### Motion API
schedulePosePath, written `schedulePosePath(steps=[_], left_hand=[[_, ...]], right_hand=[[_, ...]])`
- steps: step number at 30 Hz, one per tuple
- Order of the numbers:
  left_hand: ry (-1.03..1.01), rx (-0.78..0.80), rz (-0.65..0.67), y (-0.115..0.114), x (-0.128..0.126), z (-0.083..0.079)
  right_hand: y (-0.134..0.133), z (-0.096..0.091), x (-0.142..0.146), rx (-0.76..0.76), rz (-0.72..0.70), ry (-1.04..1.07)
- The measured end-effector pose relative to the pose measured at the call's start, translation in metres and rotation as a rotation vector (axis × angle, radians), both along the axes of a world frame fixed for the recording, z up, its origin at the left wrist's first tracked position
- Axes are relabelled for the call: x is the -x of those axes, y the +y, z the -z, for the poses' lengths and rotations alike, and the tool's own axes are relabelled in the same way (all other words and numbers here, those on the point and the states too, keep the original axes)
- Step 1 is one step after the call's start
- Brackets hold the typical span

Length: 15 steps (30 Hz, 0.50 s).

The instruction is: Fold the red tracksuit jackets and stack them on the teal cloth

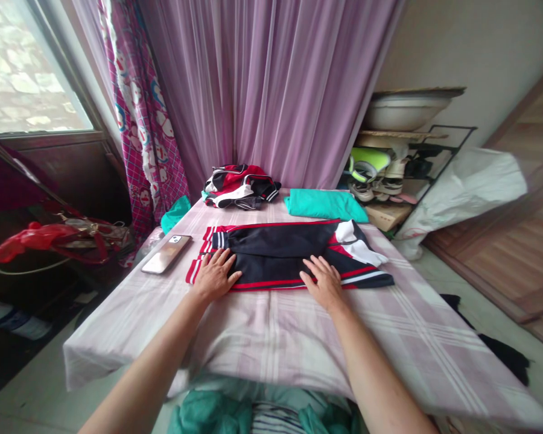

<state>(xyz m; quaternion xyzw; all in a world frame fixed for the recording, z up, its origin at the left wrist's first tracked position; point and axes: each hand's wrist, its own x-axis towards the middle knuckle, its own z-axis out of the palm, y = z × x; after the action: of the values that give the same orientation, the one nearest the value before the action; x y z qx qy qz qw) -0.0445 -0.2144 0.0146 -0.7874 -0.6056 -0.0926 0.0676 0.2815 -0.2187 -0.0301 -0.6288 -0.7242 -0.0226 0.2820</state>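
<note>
A dark navy jacket (276,241) with red and white trim lies partly folded on the table, its sleeve laid across the body. My left hand (215,276) rests flat on its left end near the striped cuff and hem, fingers spread. Toward the right part, my right hand (323,280) presses on the near edge, fingers also spread. Neither hand grips the cloth. White and red panels show at the jacket's right end.
Behind the jacket are a crumpled red, white and black garment (242,187) and a folded teal cloth (326,205). A phone (167,254) lies at the left on the checked tablecloth (271,325). A shoe rack (389,175) stands beyond the table's right side.
</note>
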Motion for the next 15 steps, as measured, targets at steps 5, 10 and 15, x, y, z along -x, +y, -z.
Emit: schedulePosePath(steps=[5, 10, 15], left_hand=[[-0.052, -0.004, 0.022, 0.005, 0.005, 0.006], [-0.152, 0.013, -0.077, 0.022, 0.025, -0.010], [-0.011, 0.156, -0.183, 0.032, 0.037, -0.033]], right_hand=[[-0.006, -0.001, 0.004, 0.163, 0.005, -0.087], [0.001, 0.007, 0.000, 0.044, -0.006, -0.015], [0.010, 0.016, -0.007, -0.119, 0.008, 0.096]])
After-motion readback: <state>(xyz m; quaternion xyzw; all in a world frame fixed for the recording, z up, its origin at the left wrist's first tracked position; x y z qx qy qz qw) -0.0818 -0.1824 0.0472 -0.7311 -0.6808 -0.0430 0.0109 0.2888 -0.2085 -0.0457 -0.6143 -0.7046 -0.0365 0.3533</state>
